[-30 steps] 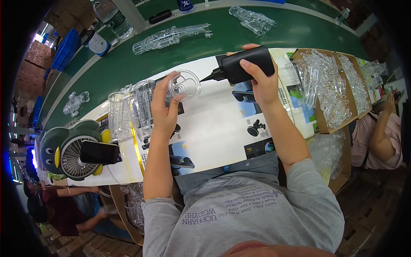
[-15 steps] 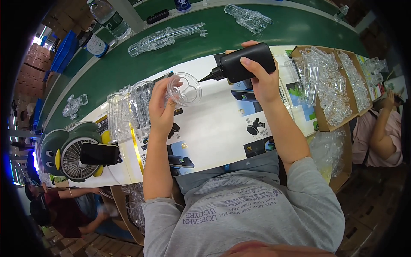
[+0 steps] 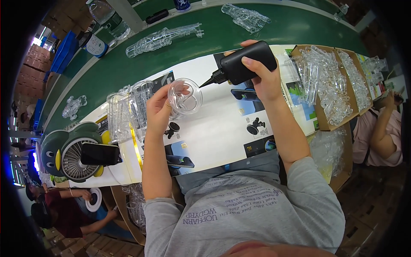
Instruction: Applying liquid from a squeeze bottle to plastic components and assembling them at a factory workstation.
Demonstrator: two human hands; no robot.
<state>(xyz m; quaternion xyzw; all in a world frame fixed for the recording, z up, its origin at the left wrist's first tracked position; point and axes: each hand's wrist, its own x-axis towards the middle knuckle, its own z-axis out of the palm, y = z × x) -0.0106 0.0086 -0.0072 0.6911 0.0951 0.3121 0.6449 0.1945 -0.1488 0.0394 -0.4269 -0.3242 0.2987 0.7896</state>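
My left hand (image 3: 157, 112) is closed on the rim of a clear round plastic part (image 3: 191, 105), its circular face turned toward me; some fingertips show through the plastic. In my right hand (image 3: 266, 81) lies a black squeeze bottle (image 3: 244, 66) with a tapered nozzle, tilted so the tip points left and down. That tip is at the upper right of the part's rim; whether it touches, I cannot tell. Below both hands lies a white printed sheet (image 3: 209, 137). Several clear plastic tubes (image 3: 128, 109) stand just left of my left hand.
A cardboard box (image 3: 329, 124) of clear parts stands on the right. At the left sit a penguin-shaped fan (image 3: 77, 156) and a phone (image 3: 100, 154). Clear assemblies (image 3: 165, 39) lie on the green tabletop (image 3: 205, 47) behind, near a water bottle (image 3: 109, 21). Co-workers sit on both sides.
My left hand has turned the clear part so its round face shows more fully, and shifted slightly down. The black bottle has tilted a little. At left, a co-worker now holds a white ring-shaped thing.
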